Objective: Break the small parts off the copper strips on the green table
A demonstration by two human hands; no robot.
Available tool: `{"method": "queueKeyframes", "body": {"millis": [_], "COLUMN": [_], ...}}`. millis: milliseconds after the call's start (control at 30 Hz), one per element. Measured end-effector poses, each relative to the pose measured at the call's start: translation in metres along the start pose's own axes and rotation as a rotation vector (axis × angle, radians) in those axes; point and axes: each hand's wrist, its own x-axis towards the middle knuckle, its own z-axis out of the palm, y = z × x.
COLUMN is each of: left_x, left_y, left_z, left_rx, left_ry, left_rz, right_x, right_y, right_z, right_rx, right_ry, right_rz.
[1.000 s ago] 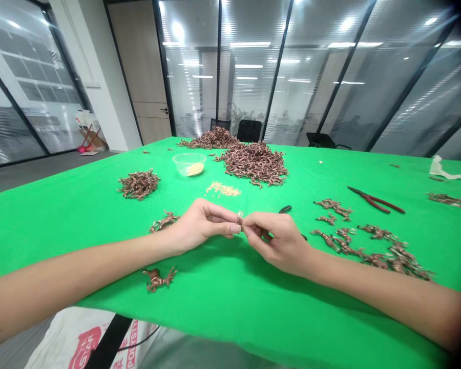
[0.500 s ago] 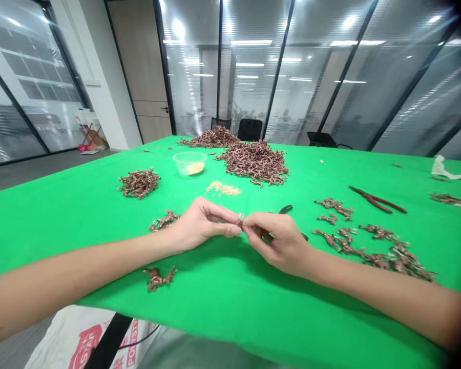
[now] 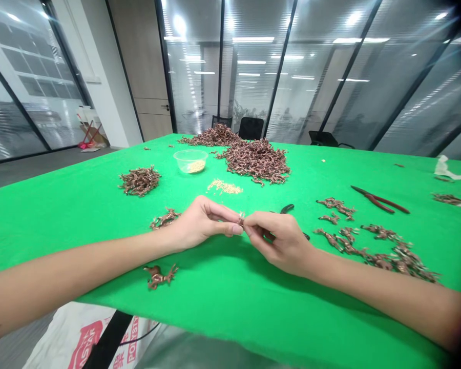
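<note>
My left hand [image 3: 200,223] and my right hand [image 3: 280,240] meet above the green table [image 3: 223,287], fingertips pinched together on one small copper-brown piece [image 3: 241,219]. Both hands are closed in a pinch on it. Most of the piece is hidden by the fingers. A black-handled tool [image 3: 287,208] lies just behind my right hand. A single brown piece [image 3: 159,275] lies near the table's front edge, under my left forearm. A small cluster of brown pieces [image 3: 164,219] sits just left of my left hand.
A big heap of brown pieces [image 3: 255,159] and a clear plastic bowl [image 3: 190,160] sit at the back. A smaller pile [image 3: 139,180] lies left, pale grains [image 3: 225,187] in the middle. Red-handled pliers [image 3: 380,199] and scattered pieces [image 3: 384,251] lie right. A white printed bag [image 3: 77,338] hangs below the edge.
Almost nothing differs: both hands stay pinched on the small piece at the same spot, with only a slight upward shift of the view.
</note>
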Motion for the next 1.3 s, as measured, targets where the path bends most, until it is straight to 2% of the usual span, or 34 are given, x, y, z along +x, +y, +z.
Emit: {"method": "queueKeyframes", "body": {"millis": [267,500,633,800,900,1100,1300], "left_x": [-0.001,-0.007,-0.009,-0.01,-0.01,-0.011,-0.011], "left_y": [-0.002,0.002,0.001,0.001,0.001,0.006,0.008], "left_z": [0.001,0.006,0.006,0.005,0.005,0.005,0.005], "left_rx": [0.069,0.267,0.303,0.346,0.373,0.452,0.524], "left_ry": [0.038,0.092,0.113,0.129,0.135,0.131,0.063], "left_rz": [0.112,0.233,0.315,0.35,0.387,0.433,0.502], "right_x": [0.0,0.0,0.001,0.003,0.004,0.004,0.005], "right_y": [0.0,-0.005,-0.013,-0.015,-0.012,-0.01,-0.009], "right_z": [0.0,-0.002,-0.002,0.0,0.0,-0.002,-0.003], "right_rx": [0.034,0.076,0.2,0.494,0.593,0.632,0.683], "right_ry": [-0.04,-0.027,-0.034,-0.045,-0.045,-0.085,-0.143], "right_rz": [0.053,0.097,0.249,0.465,0.503,0.538,0.599]}}
